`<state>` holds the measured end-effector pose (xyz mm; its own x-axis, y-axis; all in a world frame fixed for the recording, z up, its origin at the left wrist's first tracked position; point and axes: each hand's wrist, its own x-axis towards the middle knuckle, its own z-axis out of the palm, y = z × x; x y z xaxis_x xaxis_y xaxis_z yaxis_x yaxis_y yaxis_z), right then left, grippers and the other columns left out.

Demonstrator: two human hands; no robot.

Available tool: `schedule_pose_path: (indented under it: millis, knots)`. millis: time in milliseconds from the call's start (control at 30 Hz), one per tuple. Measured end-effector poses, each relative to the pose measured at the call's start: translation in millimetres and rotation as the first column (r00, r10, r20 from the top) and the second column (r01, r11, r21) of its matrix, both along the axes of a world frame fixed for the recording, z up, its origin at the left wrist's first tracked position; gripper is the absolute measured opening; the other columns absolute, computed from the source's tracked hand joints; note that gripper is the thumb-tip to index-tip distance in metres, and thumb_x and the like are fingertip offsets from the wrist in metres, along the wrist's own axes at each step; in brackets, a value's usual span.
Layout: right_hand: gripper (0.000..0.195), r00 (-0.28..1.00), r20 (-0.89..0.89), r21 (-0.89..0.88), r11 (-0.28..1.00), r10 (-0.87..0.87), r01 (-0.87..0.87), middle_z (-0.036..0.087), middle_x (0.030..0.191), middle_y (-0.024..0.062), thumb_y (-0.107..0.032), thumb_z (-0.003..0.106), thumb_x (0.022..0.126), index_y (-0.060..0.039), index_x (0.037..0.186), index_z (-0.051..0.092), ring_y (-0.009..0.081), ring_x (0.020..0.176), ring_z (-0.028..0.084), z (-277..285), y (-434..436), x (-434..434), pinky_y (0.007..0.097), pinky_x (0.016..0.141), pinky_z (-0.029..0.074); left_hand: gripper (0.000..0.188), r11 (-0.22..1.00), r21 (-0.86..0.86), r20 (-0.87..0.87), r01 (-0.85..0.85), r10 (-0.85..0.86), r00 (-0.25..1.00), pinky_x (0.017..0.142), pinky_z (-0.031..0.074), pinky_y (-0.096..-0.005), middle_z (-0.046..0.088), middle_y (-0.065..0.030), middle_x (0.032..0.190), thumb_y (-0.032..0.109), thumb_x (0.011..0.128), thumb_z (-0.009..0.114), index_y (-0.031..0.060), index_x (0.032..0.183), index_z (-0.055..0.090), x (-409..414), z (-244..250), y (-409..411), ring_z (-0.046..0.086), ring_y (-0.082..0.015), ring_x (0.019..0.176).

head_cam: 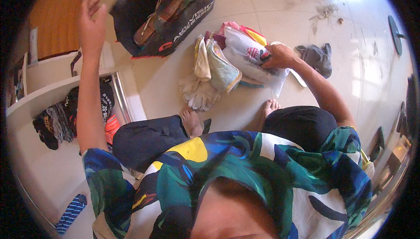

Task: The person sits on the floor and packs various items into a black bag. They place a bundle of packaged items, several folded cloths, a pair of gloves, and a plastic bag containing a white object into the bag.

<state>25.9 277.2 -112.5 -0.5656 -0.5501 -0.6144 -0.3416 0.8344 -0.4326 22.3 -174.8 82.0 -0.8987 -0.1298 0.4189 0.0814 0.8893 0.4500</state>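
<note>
My left hand is raised at the upper left with its fingers apart, holding nothing, beside a black bag that holds brown items, one with a pale cord. On the tiled floor before me lies a heap of folded cloths and packed items. My right hand grips the edge of a white printed plastic bag in that heap. A pale blue towel with a yellow border, a cream cloth and whitish gloves lie on the heap's left side.
A grey cloth lies right of the heap. At the left, an opened drawer or cabinet has dark and orange clothes by it. A blue striped cloth is at the lower left. Dirt marks show on the floor.
</note>
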Motion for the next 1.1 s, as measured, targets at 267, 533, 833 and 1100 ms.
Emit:
schedule_pose_path:
  millis: [267,533,833,1100]
  knots:
    - [0.05,0.909,0.31,-0.367,0.847,-0.28,0.386,0.064,0.089,0.0115,-0.017,0.07,0.066,-0.0035,0.112,0.056,0.0172,0.072,0.062,17,37,14,0.0305,0.062,0.051,0.032,0.72,0.634,0.362,0.282,-0.599,0.714,0.077,0.046,-0.0241,0.058,-0.0045,0.097,0.007,0.084,0.053,0.0076,0.116,0.053,73,-27,144,0.053,-0.0099,0.09]
    - [0.046,0.935,-0.058,-0.61,0.754,-0.349,0.244,0.063,0.09,0.0113,-0.012,0.066,0.069,0.0008,0.111,0.052,0.0164,0.076,0.06,36,32,39,0.0298,0.069,0.049,0.061,0.22,0.695,0.574,-0.685,-0.744,0.343,0.092,0.039,-0.0397,0.051,-0.005,0.118,0.045,0.078,0.063,0.0136,0.127,0.041,90,-174,214,0.05,-0.0185,0.106]
    - [0.049,0.965,0.214,-0.627,0.736,-0.15,0.254,0.062,0.084,0.0115,-0.039,0.07,0.072,-0.0035,0.102,0.056,0.0194,0.078,0.059,42,38,31,0.0332,0.07,0.046,0.055,-0.451,0.677,0.179,-0.582,-0.666,0.724,0.099,0.036,-0.0466,0.05,-0.0134,0.121,0.038,0.084,0.047,0.0042,0.126,0.04,87,-207,237,0.051,-0.0299,0.109]
    - [0.035,0.831,0.038,-0.629,0.633,-0.555,0.451,0.063,0.081,0.0097,-0.034,0.061,0.081,-0.0005,0.093,0.061,0.0158,0.073,0.059,42,64,0,0.0297,0.066,0.047,0.104,0.172,0.967,0.248,-0.188,-0.467,0.848,0.098,0.038,-0.044,0.042,-0.0142,0.128,0.064,0.06,0.067,0.0058,0.135,0.024,124,-283,158,0.044,-0.0287,0.117]
